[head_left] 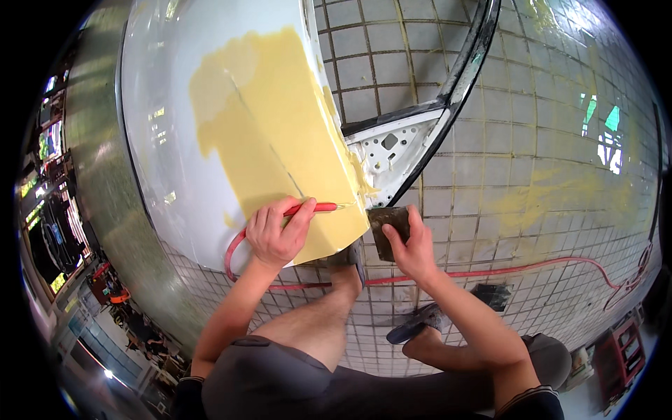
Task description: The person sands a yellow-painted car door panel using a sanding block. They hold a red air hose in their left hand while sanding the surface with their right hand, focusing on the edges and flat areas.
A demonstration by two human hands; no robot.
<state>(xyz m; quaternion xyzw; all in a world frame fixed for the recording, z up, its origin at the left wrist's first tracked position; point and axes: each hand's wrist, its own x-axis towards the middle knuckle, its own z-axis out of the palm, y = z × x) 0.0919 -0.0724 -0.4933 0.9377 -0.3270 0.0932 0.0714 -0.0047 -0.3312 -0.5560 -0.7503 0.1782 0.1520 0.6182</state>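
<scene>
A white car door (pixel 168 189) lies in front of me, with a broad patch of yellow body filler (pixel 273 112) over its right part. Pinched in my left hand (pixel 276 234) is a red-handled putty knife (pixel 318 207). Its thin blade, seen nearly edge-on, has yellow filler on it and is over the door's right edge; whether it touches is hard to tell. Just right of that edge, my right hand (pixel 416 248) grips a dark, flat rectangular plate (pixel 389 233), thumb on top. A thin dark line runs through the filler toward my left hand.
The door's window frame (pixel 465 77) with black trim extends to the right over the tiled floor (pixel 511 175), which has yellow smears. A red hose (pixel 483 271) crosses behind my arms. My slippered feet are below, and a red rack (pixel 623 357) stands lower right.
</scene>
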